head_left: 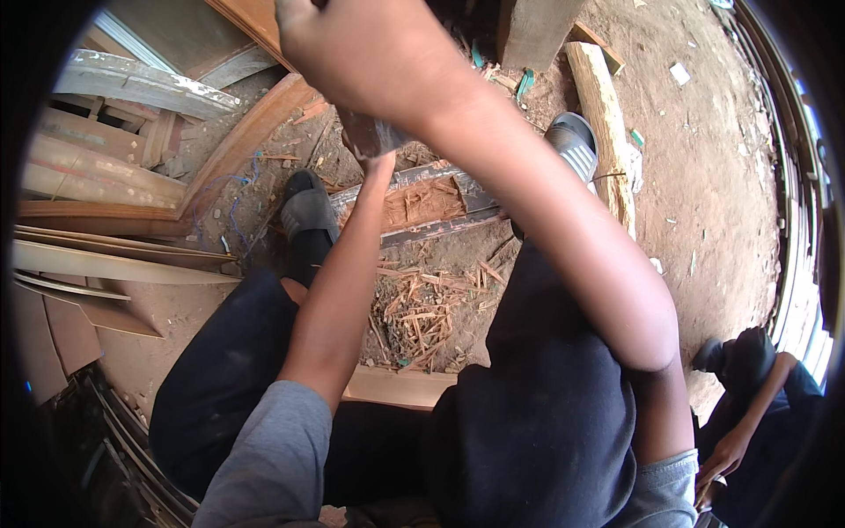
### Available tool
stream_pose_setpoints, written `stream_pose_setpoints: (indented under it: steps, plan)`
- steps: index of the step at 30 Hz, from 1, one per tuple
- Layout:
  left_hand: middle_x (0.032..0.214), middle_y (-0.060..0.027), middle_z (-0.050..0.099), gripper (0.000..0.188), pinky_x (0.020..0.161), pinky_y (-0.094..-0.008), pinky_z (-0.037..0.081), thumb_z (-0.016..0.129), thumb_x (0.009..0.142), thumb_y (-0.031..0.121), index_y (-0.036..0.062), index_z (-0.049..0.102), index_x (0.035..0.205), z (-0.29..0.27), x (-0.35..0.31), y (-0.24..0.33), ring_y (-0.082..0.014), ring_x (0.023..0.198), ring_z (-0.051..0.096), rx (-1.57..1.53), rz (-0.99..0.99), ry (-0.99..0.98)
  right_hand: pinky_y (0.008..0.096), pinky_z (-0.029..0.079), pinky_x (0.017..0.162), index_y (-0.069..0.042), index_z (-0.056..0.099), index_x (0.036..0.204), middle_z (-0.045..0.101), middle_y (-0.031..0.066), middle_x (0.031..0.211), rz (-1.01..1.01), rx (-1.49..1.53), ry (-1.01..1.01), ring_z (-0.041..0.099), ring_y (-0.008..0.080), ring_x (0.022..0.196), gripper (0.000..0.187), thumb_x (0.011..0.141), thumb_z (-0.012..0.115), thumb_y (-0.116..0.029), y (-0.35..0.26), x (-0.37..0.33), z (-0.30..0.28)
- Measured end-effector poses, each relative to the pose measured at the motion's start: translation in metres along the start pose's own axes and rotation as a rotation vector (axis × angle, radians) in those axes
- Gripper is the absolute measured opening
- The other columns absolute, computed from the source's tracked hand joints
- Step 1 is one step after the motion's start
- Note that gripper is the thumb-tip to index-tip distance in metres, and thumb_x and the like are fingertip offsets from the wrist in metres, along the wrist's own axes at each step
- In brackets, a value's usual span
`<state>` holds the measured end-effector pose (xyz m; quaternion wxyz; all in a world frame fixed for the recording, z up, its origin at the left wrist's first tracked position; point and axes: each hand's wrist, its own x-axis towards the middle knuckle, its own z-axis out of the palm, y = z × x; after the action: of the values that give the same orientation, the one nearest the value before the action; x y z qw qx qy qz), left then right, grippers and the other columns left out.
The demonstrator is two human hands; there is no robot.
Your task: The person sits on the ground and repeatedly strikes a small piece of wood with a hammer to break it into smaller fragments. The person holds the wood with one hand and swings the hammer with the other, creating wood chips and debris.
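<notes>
Near the top of the view, the right hand (330, 40) is raised high and close to the camera, and its fingers are cut by the upper edge, so I cannot tell if it is closed or what it holds. Just under this hand there is a dark metal tool head (370, 136), blurred. The left hand (380, 167) reaches forward below the tool head; it touches or almost touches it, and I cannot tell if the fingers are open or closed, because they are hidden.

Directly beyond the left hand lies a dark wooden plank (422, 202) on the dirt ground (713, 176), with its upper face chopped open so that reddish raw wood shows. The left foot in a dark sandal (308, 207) stands just left of the plank, and the right foot in a grey sandal (574, 145) stands at its right end. Nearer to the person than the plank, between the knees, there is a heap of wood chips (427, 312). To the right of the right forearm lies a pale log (603, 114). Far left of the left hand, old boards (97, 185) are stacked. At the lower right edge, another person (757, 396) crouches, well apart
</notes>
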<state>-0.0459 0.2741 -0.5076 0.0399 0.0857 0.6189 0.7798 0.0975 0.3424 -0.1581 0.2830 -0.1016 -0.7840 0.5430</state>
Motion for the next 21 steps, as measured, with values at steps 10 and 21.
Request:
stream_pose_setpoints:
  steps: [10,21]
  plan:
    - [0.079,0.0000,0.054,0.009,0.066,-0.0272,0.045,0.056,0.083,0.012,0.0052,0.053,0.078,-0.010,-0.014,0.003,-0.0124,0.077,0.055,0.001,0.013,0.010,0.0350,0.052,0.071,0.008,0.060,0.094,0.063,0.0227,0.074,0.366,-0.144,-0.418,0.066,0.0304,0.071,0.032,0.083,0.049,-0.021,0.022,-0.018,-0.007]
    - [0.077,-0.0006,0.055,0.009,0.065,-0.0275,0.045,0.057,0.081,0.010,0.0039,0.054,0.076,-0.007,-0.004,0.019,-0.0128,0.074,0.055,0.073,0.029,0.047,0.0468,0.048,0.078,0.005,0.048,0.107,0.060,0.0285,0.089,0.088,-0.206,-0.159,0.060,0.0424,0.085,0.038,0.082,0.051,-0.024,0.045,-0.022,0.037]
